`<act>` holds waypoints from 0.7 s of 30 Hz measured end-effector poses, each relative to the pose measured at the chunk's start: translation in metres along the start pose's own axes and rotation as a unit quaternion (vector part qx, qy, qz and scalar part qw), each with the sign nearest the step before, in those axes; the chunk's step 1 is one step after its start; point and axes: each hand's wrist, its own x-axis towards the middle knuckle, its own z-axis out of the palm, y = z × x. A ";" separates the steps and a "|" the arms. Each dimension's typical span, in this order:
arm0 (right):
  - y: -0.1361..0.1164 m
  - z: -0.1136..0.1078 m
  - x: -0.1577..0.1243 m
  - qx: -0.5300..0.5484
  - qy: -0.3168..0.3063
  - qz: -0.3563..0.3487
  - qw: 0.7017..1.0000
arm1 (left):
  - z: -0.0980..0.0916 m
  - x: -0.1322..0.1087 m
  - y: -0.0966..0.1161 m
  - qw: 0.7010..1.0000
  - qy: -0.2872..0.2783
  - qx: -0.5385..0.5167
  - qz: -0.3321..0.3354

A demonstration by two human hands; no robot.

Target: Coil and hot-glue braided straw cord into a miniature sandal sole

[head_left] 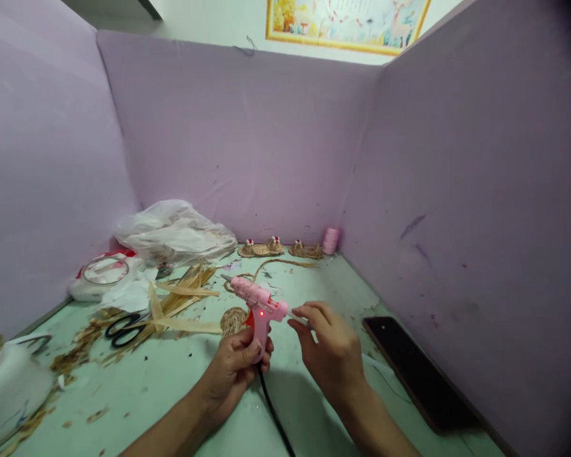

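Note:
A pink hot glue gun (252, 291) with a lit red light is held up over the table, its nozzle pointing to the upper left. My left hand (235, 363) wraps round its handle, and a black cord hangs below. At the gun's back end, my right hand (330, 343) pinches a pale glue stick (299, 318) between thumb and fingers; the stick's tip is at the rear opening. Behind the handle lies a round coil of braided straw (233, 320), partly hidden by the gun and my left hand.
Black-handled scissors (124, 331) lie beside straw strips (183, 298) on the left. Small woven straw pieces (261, 249) and a pink thread spool (330, 241) stand at the back, near a white plastic bag (176, 231). A dark phone (419, 371) lies right; a white pot (14, 393) stands front left.

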 end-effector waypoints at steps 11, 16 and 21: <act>0.005 -0.004 0.001 -0.021 -0.033 -0.024 0.999 | -0.002 -0.001 0.002 0.999 -0.012 0.028 -0.011; 0.003 -0.006 0.004 -0.042 -0.044 -0.024 0.998 | 0.001 -0.003 0.001 0.999 -0.009 0.047 -0.011; -0.021 -0.009 0.000 -0.011 0.072 -0.014 0.997 | 0.006 0.001 0.004 0.999 -0.004 -0.050 -0.009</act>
